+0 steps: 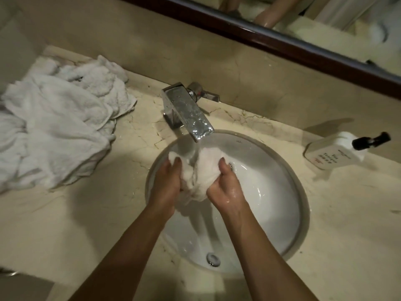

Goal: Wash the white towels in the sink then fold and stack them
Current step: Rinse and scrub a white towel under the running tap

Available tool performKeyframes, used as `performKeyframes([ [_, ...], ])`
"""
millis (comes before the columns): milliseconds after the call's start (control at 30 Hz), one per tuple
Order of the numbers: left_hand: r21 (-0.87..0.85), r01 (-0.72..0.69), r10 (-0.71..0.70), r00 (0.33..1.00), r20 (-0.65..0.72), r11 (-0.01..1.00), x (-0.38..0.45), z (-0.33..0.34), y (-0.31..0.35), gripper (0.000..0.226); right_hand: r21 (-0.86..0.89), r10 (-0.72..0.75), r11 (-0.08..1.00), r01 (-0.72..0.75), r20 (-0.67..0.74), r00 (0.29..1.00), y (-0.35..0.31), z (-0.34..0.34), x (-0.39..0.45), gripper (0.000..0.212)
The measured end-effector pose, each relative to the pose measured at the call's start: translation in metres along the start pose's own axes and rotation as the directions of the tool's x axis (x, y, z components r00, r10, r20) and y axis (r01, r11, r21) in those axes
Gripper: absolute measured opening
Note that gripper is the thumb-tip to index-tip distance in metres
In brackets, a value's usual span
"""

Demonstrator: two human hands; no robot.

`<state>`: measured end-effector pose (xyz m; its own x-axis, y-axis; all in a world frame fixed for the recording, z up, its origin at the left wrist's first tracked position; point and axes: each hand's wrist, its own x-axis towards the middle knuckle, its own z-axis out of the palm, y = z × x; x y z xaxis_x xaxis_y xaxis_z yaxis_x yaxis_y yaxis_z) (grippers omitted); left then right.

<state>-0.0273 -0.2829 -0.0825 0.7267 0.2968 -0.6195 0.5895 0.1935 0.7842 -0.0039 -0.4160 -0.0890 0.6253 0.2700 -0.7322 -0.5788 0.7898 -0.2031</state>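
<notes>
A bunched white towel [200, 172] hangs wet over the round white sink [273, 192], right under the chrome tap [188, 111], and water runs onto it. My left hand [168, 181] grips the towel's left side. My right hand [225, 187], wet, grips its right side with the thumb on top. A heap of crumpled white towels [56, 131] lies on the counter to the left of the sink.
A white pump bottle with a black nozzle [338, 148] lies on its side on the marble counter [347, 213] right of the sink. A dark-framed mirror [282, 43] runs along the back wall. The sink's overflow hole [213, 259] is at the near rim.
</notes>
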Motion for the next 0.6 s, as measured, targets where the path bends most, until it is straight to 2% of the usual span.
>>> performKeyframes([
  [67,0.105,-0.167,0.167,0.986,0.011,0.98,-0.014,-0.01,0.022,0.02,-0.1,-0.023,0.994,0.035,0.123,0.992,-0.016,0.007,-0.02,0.084],
  [100,0.103,-0.205,0.203,0.979,0.031,0.973,-0.02,-0.017,0.032,0.018,-0.229,-0.048,0.97,0.083,0.155,0.987,-0.025,0.011,-0.035,0.076],
  [133,0.031,-0.228,0.225,0.972,0.069,0.973,-0.029,-0.024,0.045,0.018,-0.363,-0.09,0.921,0.144,0.16,0.983,-0.033,0.011,-0.046,0.063],
  [167,-0.1,-0.222,0.234,0.964,0.13,0.97,-0.034,-0.032,0.053,0.02,-0.485,-0.147,0.85,0.203,0.151,0.977,-0.039,0.011,-0.055,0.051],
  [233,-0.394,-0.084,0.223,0.92,0.322,0.915,-0.041,-0.042,0.06,0.035,-0.604,-0.279,0.733,0.313,0.153,0.948,-0.05,0.009,-0.063,0.033],
  [267,-0.447,-0.015,0.205,0.902,0.38,0.895,-0.04,-0.041,0.057,0.044,-0.586,-0.272,0.75,0.306,0.148,0.951,-0.049,0.009,-0.061,0.023],
  [300,-0.422,0.012,0.169,0.906,0.388,0.907,-0.033,-0.04,0.045,0.051,-0.538,-0.22,0.805,0.251,0.123,0.968,-0.047,0.009,-0.056,0.016],
  [367,-0.24,-0.017,0.088,0.953,0.289,0.971,-0.018,-0.034,0.015,0.048,-0.538,-0.214,0.824,0.181,0.001,0.977,-0.037,0.004,-0.038,0.025],
  [433,-0.069,-0.077,0.087,0.984,0.154,0.995,-0.007,-0.028,-0.006,0.03,-0.608,-0.251,0.778,0.156,-0.073,0.965,-0.03,-0.006,-0.019,0.026],
  [500,-0.077,-0.092,0.098,0.993,0.072,0.993,0.002,-0.027,-0.018,0.018,-0.587,-0.257,0.796,0.15,-0.102,0.961,-0.027,-0.016,-0.01,0.033],
  [567,-0.094,-0.116,0.119,0.993,0.025,0.989,0.008,-0.028,-0.021,0.021,-0.567,-0.207,0.816,0.114,-0.101,0.973,-0.031,-0.025,-0.008,0.04],
  [600,-0.057,-0.146,0.146,0.989,-0.009,0.988,0.008,-0.027,-0.019,0.021,-0.616,-0.196,0.782,0.096,-0.096,0.976,-0.032,-0.025,-0.009,0.038],
])
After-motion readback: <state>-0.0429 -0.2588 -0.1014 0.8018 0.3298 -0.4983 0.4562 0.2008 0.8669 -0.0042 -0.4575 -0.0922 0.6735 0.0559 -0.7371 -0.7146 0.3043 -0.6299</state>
